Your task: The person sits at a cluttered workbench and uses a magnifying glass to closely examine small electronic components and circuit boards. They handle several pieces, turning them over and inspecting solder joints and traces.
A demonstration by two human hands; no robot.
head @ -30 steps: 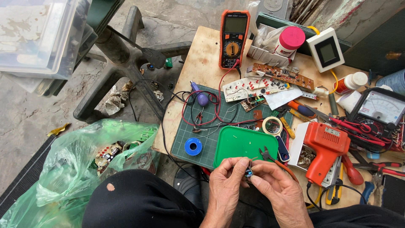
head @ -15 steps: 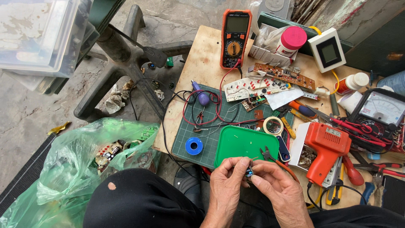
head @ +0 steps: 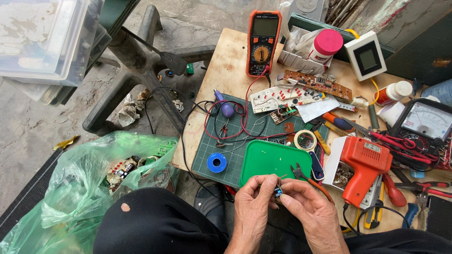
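My left hand (head: 253,207) and my right hand (head: 308,211) meet at the near edge of the wooden table (head: 226,61). Between their fingertips they pinch a small blue electronic part (head: 278,191) with thin wire legs. Both hands hover just in front of a green plastic tray (head: 273,160). Side cutters (head: 301,173) lie at the tray's right edge, close to my right fingers. A dark cutting mat (head: 221,146) lies to the left of the tray.
An orange multimeter (head: 262,42) with red and black leads, circuit boards (head: 292,94), a blue solder spool (head: 217,163), a tape roll (head: 305,139), an orange soldering gun (head: 365,167), an analogue meter (head: 426,123) and pliers crowd the table. A green bag of scrap boards (head: 103,174) sits on the floor at left.
My fingers have shifted slightly around the small blue part. Nothing else has moved.
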